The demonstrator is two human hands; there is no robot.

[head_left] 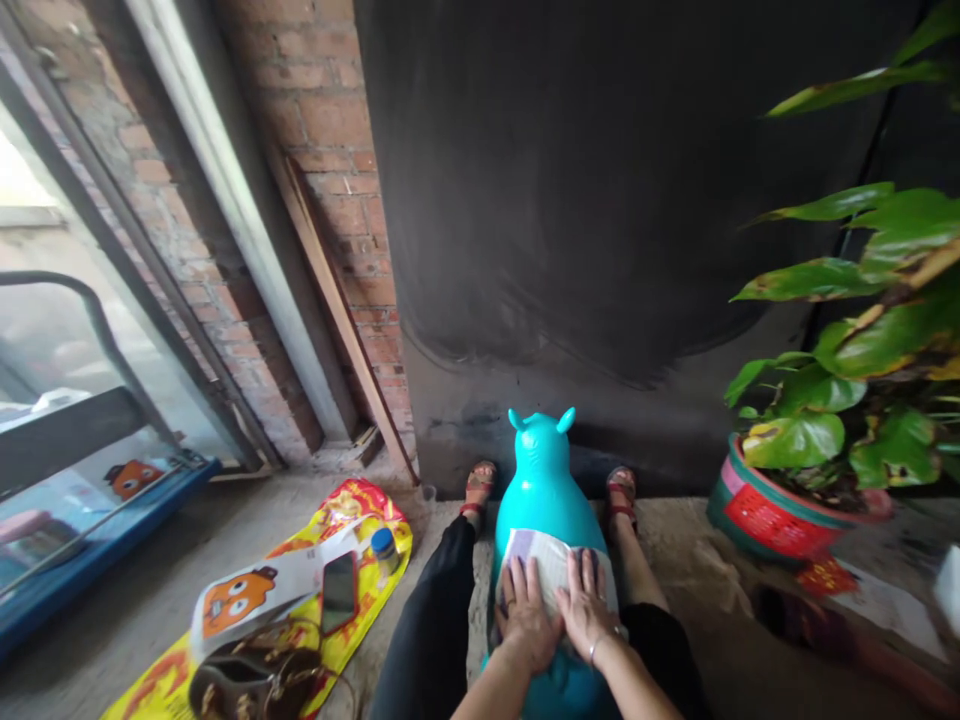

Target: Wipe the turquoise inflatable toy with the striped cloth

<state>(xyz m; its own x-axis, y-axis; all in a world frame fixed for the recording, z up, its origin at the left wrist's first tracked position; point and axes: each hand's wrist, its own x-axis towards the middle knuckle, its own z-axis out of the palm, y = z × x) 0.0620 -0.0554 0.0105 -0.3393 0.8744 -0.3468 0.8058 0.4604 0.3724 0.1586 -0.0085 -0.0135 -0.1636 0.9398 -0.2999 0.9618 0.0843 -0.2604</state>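
I sit astride a teal inflatable animal toy (pixel 544 480), my legs on either side of it and my sandalled feet near a dark wall. A folded pale cloth (pixel 551 562) lies across the toy's back. My left hand (pixel 525 615) and my right hand (pixel 587 605) press flat on the cloth side by side, fingers spread, pointing forward. Neither hand grips anything. A bracelet circles my right wrist.
A yellow-red printed sheet (pixel 352 505) lies on the floor at left, carrying a phone (pixel 339 590), a small blue-capped bottle (pixel 385 550), a white orange-cartoon bag (pixel 247 595) and a brown handbag (pixel 247 680). A potted leafy plant (pixel 780 510) stands at right. Brick wall and glass door fill the left.
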